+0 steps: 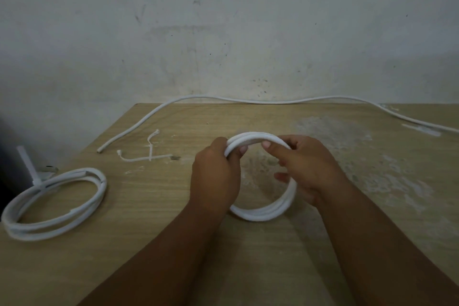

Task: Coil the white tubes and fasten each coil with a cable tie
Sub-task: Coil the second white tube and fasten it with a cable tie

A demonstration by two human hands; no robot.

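Hands grip a white coil over a dusty wooden table against a scuffed wall.

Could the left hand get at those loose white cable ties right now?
Probably not yet: the left hand grips the white tube coil. The loose white cable ties lie nearby, with bare wooden table between.

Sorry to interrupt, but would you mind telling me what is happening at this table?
A person holds a coil of white tube over the wooden table, left hand and right hand gripping its far side. No tie shows on it. A tied coil lies at left, two loose white cable ties and an uncoiled tube beyond.
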